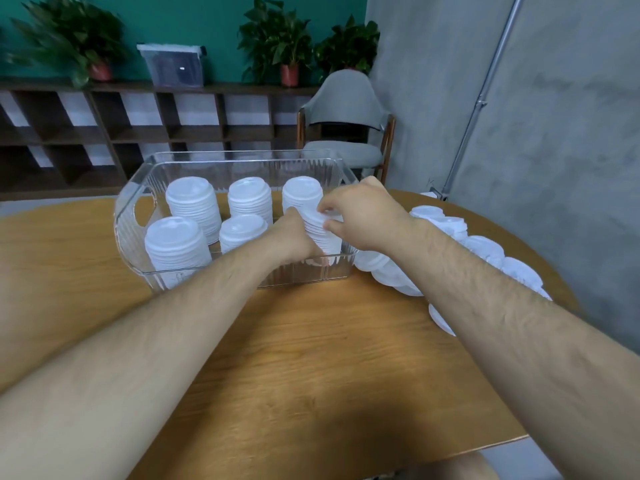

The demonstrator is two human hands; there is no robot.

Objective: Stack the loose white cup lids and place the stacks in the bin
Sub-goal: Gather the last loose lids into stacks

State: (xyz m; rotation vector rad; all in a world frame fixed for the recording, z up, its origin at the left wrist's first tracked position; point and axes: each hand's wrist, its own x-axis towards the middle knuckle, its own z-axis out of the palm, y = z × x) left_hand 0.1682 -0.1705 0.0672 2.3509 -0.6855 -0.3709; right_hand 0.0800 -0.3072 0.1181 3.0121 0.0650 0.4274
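Reaching over the near wall of the clear ribbed bin (194, 276), both bare arms meet at its near right corner.

Left hand (294, 239): grip wrapped round the left side of the held stack (320, 235) of white lids, fingers curled against it low down.

Right hand (363, 213): grip pinching the topmost lids of that same stack, thumb underneath and fingertips on the upper rim.

The held stack leans slightly to the left (its base shows through the bin's front wall, but I cannot tell whether it sits on the bin floor).

Other contents of the bin, five upright stacks of lids:
- back-left stack (194, 202)
- back-middle stack (250, 199)
- back-right stack (301, 194), just behind the hands
- front-left stack (175, 244)
- front-middle stack (242, 232), touching the left wrist

The loose lids (481, 247) lie in an overlapping heap on the counter (311, 358). The heap starts just beside the bin's right wall and runs toward the counter's right edge, partly hidden under the right forearm. I cannot read a count.

The counter is wood-grained with a rounded edge. The bin stands on its far half, with a handle cut-out in the left end wall.

Behind, a dark cubby shelf (138, 126) runs along a teal wall, with potted plants (273, 39) and a translucent lidded box (173, 65) on top. A grey padded chair (346, 109) stands just beyond the bin. A metal pipe (485, 88) climbs the grey wall at right.
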